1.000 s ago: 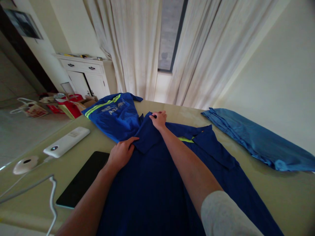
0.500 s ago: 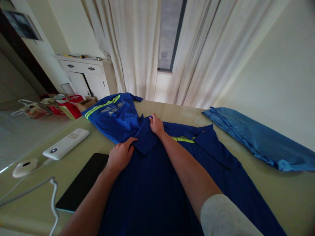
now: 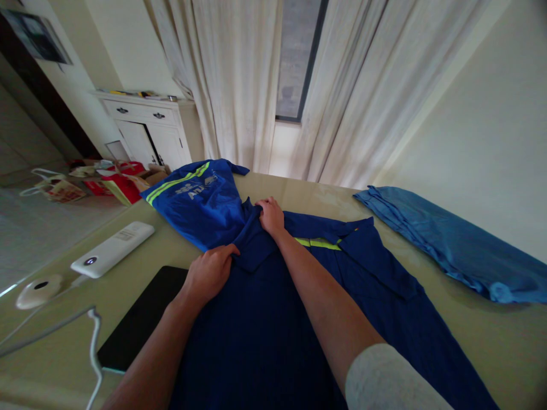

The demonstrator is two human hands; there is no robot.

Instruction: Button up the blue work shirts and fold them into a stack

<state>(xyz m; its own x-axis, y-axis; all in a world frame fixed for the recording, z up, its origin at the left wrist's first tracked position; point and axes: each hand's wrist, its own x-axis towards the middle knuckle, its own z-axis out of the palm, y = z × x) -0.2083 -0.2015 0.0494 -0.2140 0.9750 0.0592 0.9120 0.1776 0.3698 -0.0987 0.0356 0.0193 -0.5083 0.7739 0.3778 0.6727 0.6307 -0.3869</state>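
A dark blue work jacket (image 3: 256, 330) with a yellow-green band lies spread over the table in front of me. My left hand (image 3: 212, 270) is closed on the near left edge of a folded flap of it. Farther up the same flap, my right hand (image 3: 270, 216) pinches the fabric near its far edge. Beyond them lies a brighter blue piece of clothing (image 3: 209, 199) with two yellow-green stripes and pale lettering; whether it joins the jacket I cannot tell. Under my left forearm sits a black flat tablet-like slab (image 3: 141, 319).
A folded lighter blue garment (image 3: 453, 245) lies on the table's (image 3: 482, 330) right side. On the left are a white oblong device (image 3: 113, 250), a round white device (image 3: 38, 291) and a white cable (image 3: 94, 336). Bags and boxes (image 3: 123, 179) stand on the floor beyond.
The flap between my hands is more bunched, and its left edge is drawn in a little. My left hand's fingers have curled over it. My right hand stays nearly in place.
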